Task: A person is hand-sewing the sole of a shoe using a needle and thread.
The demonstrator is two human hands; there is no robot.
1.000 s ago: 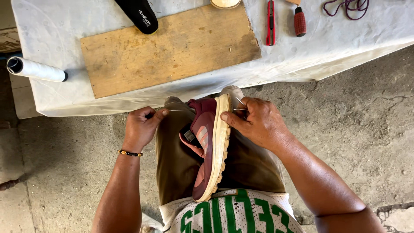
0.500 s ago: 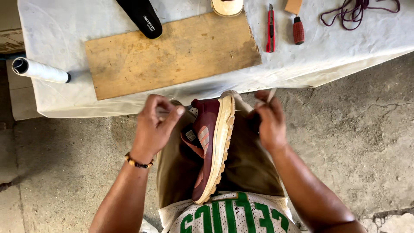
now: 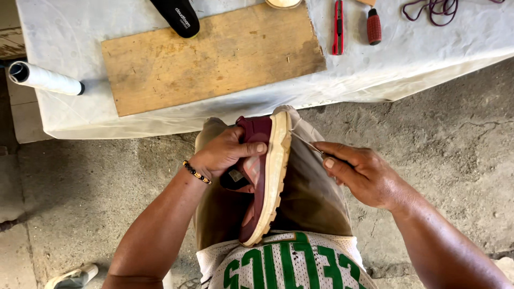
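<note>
Rough concrete floor fills the lower frame below our cloth-covered surface (image 3: pixel 64 32). Since a moment ago our left hand (image 3: pixel 225 155) has closed its grip on the maroon shoe (image 3: pixel 262 176) at centre, while our right hand (image 3: pixel 364 174) pinches a thread (image 3: pixel 305 142) drawn from the sole. Upper centre lies a black insole (image 3: pixel 176 16) with white lettering.

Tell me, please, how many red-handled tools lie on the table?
2: a slim red cutter right of the board, and a stubby red-handled tool just right of that. The frame's top edge cuts the table, so more may be hidden.
</note>
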